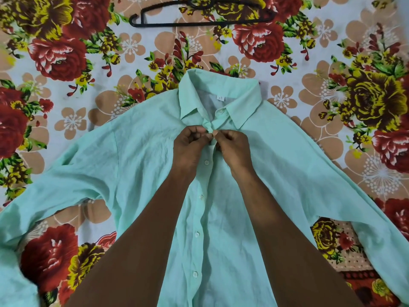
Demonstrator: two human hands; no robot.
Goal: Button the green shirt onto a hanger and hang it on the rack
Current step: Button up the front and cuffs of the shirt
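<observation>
Currently your green shirt [143, 165] lies flat, front up, on the floral bedsheet [332, 63], collar at the far end, hem running off the near edge of view. It is pale mint, thin fabric, lightly creased all over. Both sleeves are spread out: the left one runs toward the near-left corner, the right one toward the near-right, each partly out of view. The collar [241, 100] is open and folded down, with a small white label [220, 98] showing inside the neck. One white button [221, 111] sits at the collar stand. Four more white buttons run down the placket toward you, all apparently fastened, the closest to your hands at [206, 162]. Your left hand [188, 145] and right hand [234, 147] meet just below the collar, at the second button position. Your left hand's thumb and forefinger are pressed together on a small fold of the placket edge; your right hand's fingertips [215, 133] are pinched on the opposite edge, touching the left hand's tips. The button itself is hidden under your fingers, so you cannot tell whether it is through. The black hanger [199, 24] lies on the sheet at the far edge, well apart from the shirt, hook pointing away from you.
</observation>
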